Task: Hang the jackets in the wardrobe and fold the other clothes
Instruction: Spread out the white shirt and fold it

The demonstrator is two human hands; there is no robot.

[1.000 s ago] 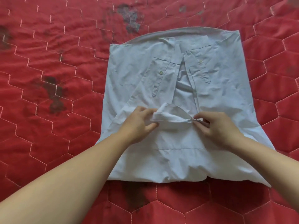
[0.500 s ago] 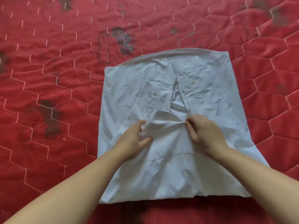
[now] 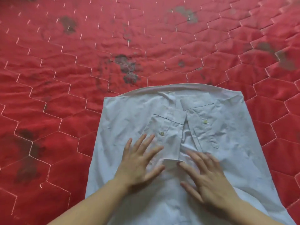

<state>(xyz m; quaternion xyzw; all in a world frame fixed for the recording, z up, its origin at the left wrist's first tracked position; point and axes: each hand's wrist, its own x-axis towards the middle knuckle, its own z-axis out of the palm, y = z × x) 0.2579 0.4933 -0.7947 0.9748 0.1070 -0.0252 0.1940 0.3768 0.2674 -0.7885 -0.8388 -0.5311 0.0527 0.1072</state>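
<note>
I am pressing my left hand (image 3: 139,161) and right hand (image 3: 206,177), fingers spread flat, on the shirt (image 3: 227,159), which is lying on the red quilt (image 3: 65,78).

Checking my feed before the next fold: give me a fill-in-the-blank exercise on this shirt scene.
1. The pale blue shirt lies on a ____ quilt.
2. The left hand and right hand both press the shirt with fingers ____.
3. The number of cuff buttons in view is ____.

Missing words: red; spread flat; two
</note>
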